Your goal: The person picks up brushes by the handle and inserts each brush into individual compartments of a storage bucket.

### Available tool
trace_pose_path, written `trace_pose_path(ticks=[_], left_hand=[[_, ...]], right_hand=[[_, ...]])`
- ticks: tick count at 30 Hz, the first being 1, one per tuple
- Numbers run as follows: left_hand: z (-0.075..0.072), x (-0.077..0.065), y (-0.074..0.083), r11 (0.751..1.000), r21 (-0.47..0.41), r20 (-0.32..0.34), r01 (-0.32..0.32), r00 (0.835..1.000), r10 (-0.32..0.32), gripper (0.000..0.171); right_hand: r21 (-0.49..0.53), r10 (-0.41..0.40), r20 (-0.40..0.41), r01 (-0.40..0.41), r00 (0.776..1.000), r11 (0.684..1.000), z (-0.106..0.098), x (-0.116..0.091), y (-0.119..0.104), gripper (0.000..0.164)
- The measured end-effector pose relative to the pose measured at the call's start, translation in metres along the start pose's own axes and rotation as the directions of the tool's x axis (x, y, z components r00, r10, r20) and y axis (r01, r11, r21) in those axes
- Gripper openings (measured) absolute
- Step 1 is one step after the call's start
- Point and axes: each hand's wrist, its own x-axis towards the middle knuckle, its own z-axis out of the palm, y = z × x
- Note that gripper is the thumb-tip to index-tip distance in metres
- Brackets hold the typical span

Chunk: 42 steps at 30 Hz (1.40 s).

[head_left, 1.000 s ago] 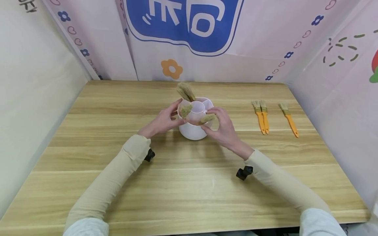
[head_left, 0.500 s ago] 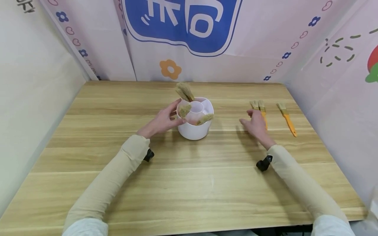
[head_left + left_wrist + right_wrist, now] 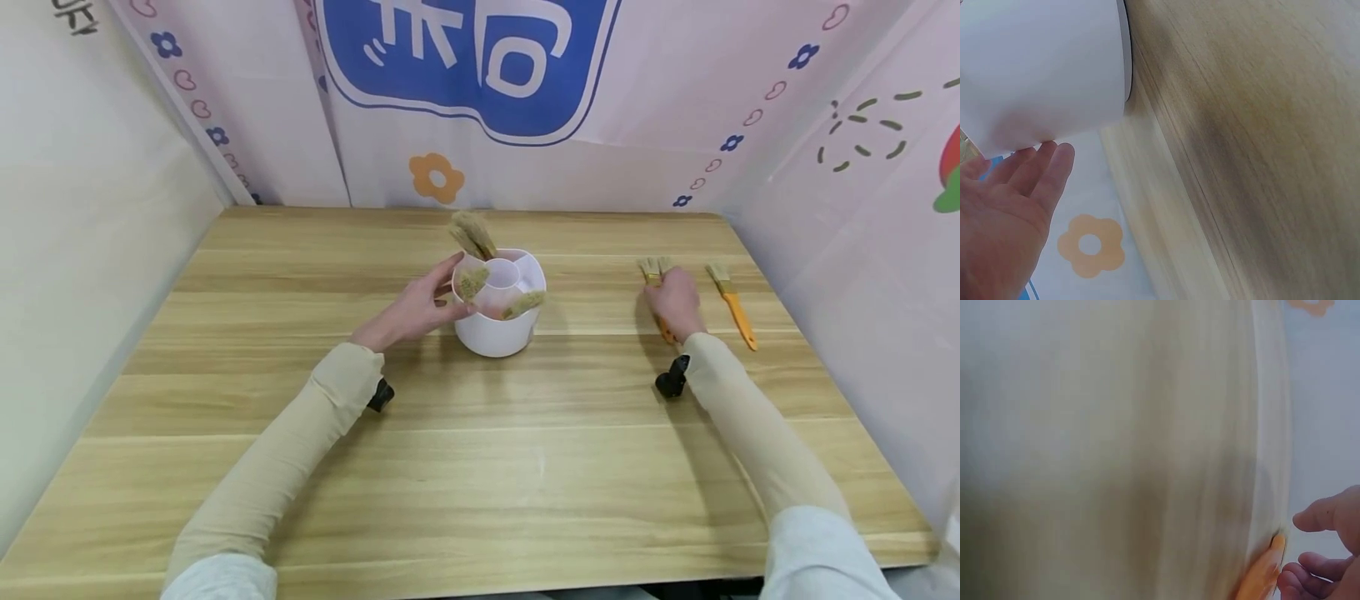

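Note:
A white round compartment holder (image 3: 491, 333) stands on the table, bristle ends showing from it: upright paintbrushes (image 3: 471, 233) at the back, another brush (image 3: 471, 283) at the left and one more brush (image 3: 523, 304) at the front right. My left hand (image 3: 412, 312) rests against its left side; in the left wrist view the extended fingers (image 3: 1054, 169) touch the white wall. My right hand (image 3: 675, 302) is over two orange-handled paintbrushes (image 3: 649, 271) lying side by side. In the right wrist view, thumb and fingers are apart beside an orange handle (image 3: 1263, 575).
A single orange-handled paintbrush (image 3: 733, 307) lies further right on the wooden table (image 3: 465, 475). Printed white sheets (image 3: 652, 158) wall the table's back and sides.
My right hand has left the holder's right side and moved right to the pair of paintbrushes. My left hand has stayed against the holder.

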Motion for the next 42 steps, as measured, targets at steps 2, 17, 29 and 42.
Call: trace_pose_path(ticks=[2, 17, 29, 42], left_hand=[[0.001, 0.001, -0.001, 1.000, -0.002, -0.004, -0.008, 1.000, 0.008, 0.089], [0.002, 0.001, 0.000, 1.000, 0.006, 0.016, -0.015, 1.000, 0.015, 0.093], [0.001, -0.002, 0.001, 1.000, 0.014, 0.002, 0.007, 1.000, -0.007, 0.090], [0.000, -0.003, 0.000, 1.000, 0.013, 0.002, 0.015, 1.000, -0.015, 0.090]], right_hand=[[-0.016, 0.009, -0.015, -0.009, 1.000, 1.000, 0.000, 0.004, 0.003, 0.036], [-0.122, 0.016, -0.013, -0.018, 1.000, 0.992, 0.004, 0.015, 0.008, 0.031], [-0.184, 0.057, 0.059, -0.045, 0.997, 0.982, 0.000, 0.019, -0.002, 0.025], [-0.022, 0.122, 0.106, -0.121, 0.987, 0.992, -0.010, 0.017, -0.011, 0.040]])
